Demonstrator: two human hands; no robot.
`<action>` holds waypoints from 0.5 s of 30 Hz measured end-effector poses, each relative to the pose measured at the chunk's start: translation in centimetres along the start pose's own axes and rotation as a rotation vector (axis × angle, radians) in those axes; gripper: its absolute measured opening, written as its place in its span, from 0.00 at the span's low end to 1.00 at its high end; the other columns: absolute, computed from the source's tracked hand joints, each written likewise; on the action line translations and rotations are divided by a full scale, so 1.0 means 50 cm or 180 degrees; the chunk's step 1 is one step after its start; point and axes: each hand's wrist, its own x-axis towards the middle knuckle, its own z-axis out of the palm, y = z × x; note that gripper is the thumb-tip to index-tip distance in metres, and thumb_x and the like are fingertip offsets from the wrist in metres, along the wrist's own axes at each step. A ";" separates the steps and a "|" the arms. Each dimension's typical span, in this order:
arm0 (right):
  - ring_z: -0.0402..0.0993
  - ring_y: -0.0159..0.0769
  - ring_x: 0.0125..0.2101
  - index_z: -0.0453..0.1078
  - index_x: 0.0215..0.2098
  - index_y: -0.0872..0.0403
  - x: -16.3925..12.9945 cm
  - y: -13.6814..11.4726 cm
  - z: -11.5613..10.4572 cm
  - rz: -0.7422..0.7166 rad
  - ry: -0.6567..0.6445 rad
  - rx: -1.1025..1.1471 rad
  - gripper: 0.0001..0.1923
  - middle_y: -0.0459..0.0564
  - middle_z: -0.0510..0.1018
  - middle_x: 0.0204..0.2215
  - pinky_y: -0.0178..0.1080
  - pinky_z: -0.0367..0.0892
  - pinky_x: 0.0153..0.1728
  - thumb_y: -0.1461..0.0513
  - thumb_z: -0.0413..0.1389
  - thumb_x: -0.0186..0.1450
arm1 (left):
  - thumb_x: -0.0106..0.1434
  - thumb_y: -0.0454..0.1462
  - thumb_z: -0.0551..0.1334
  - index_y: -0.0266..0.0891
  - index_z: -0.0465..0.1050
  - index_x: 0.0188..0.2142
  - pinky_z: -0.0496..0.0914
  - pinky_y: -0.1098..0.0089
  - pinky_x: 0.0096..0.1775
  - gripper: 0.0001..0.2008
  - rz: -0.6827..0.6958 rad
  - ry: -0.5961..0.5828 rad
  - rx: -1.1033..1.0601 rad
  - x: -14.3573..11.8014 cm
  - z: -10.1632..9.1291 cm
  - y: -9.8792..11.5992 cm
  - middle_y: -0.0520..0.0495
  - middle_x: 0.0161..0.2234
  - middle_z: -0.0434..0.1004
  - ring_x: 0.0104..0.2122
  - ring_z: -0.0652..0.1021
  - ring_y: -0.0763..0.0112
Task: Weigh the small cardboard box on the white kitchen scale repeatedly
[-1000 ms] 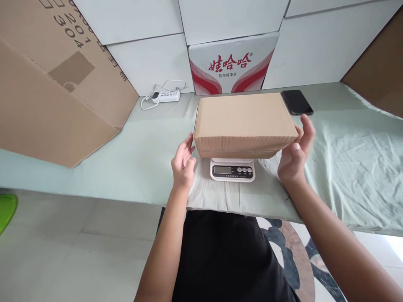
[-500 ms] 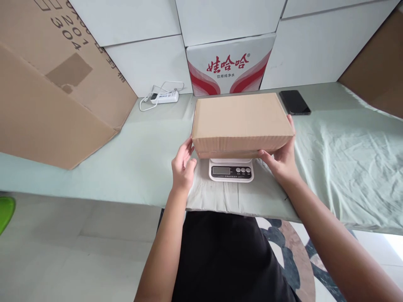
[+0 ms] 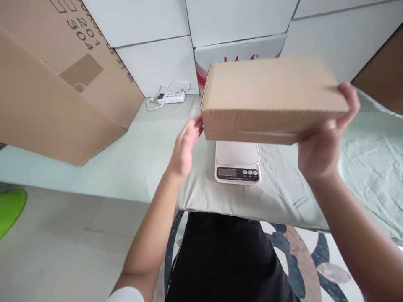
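Note:
A closed brown cardboard box (image 3: 270,90) is held up in the air, clear of a white digital kitchen scale (image 3: 237,161) below it. My right hand (image 3: 327,130) grips the box's right end, fingers over the far side and thumb near the front, somewhat blurred. At the left end, my left hand (image 3: 187,144) presses its fingers against the box's side, with the fingertips partly hidden. The scale's display looks blank, and the box covers the back of its platform.
A large cardboard carton (image 3: 72,96) stands at the left, another brown carton (image 3: 382,71) at the far right. White boxes (image 3: 154,63) line the back of the cloth-covered table (image 3: 135,167). A white power strip (image 3: 171,97) with a cable lies near them.
Both hands have raised the box off the scale and toward me, its right end shifted further right. More of the scale shows; the black phone behind is now hidden.

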 end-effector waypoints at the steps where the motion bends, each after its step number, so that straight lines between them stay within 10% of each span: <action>1: 0.53 0.57 0.81 0.63 0.69 0.20 0.025 0.008 0.011 -0.0144 0.0033 0.0002 0.37 0.34 0.64 0.74 0.64 0.58 0.82 0.26 0.56 0.66 | 0.72 0.69 0.56 0.50 0.77 0.67 0.67 0.40 0.76 0.39 0.0006 -0.0007 -0.0057 0.033 0.003 -0.007 0.44 0.70 0.81 0.78 0.69 0.42; 7: 0.60 0.57 0.74 0.60 0.67 0.38 0.105 0.187 0.099 -0.0047 0.0510 0.0159 0.50 0.49 0.66 0.72 0.67 0.48 0.83 0.23 0.58 0.59 | 0.62 0.77 0.57 0.47 0.75 0.67 0.66 0.48 0.77 0.50 0.0097 0.0427 -0.0399 0.178 0.050 -0.171 0.39 0.75 0.74 0.79 0.67 0.43; 15: 0.67 0.59 0.72 0.64 0.67 0.37 0.092 0.360 0.099 0.0014 0.0341 0.0019 0.42 0.51 0.70 0.68 0.73 0.59 0.78 0.32 0.60 0.61 | 0.61 0.79 0.53 0.45 0.76 0.64 0.68 0.49 0.76 0.51 -0.0508 0.0667 -0.0222 0.175 0.056 -0.270 0.36 0.73 0.77 0.76 0.73 0.46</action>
